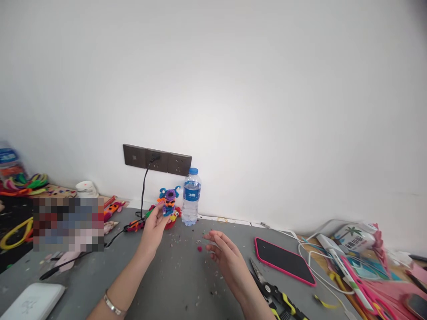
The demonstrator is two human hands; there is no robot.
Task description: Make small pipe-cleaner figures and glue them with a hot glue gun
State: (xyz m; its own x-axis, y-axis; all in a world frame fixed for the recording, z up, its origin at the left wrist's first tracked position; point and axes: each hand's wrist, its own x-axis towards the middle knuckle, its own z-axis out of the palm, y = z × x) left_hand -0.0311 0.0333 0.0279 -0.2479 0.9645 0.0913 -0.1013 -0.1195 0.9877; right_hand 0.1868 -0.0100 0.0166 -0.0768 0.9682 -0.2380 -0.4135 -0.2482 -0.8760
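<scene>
My left hand (156, 222), with a bracelet at its wrist, is closed on a small pipe-cleaner figure (169, 201). The figure is held upright, with blue loops on top, a purple face and an orange and black body. Behind it, partly hidden, lie other colourful fuzzy pieces (175, 214). My right hand (225, 249) hovers over the grey mat with its fingers apart and slightly curled, holding nothing that I can see. Beside its fingertips a small crimson bit (199, 249) rests on the mat.
A water bottle (191, 198) stands by the wall under the sockets (156, 160), where a black cable (143, 191) hangs. At right are a pink-cased phone (283, 261), pliers (275, 295) and white cables. A white box (35, 302) sits front left; bundled pipe cleaners (25, 182) lie far left.
</scene>
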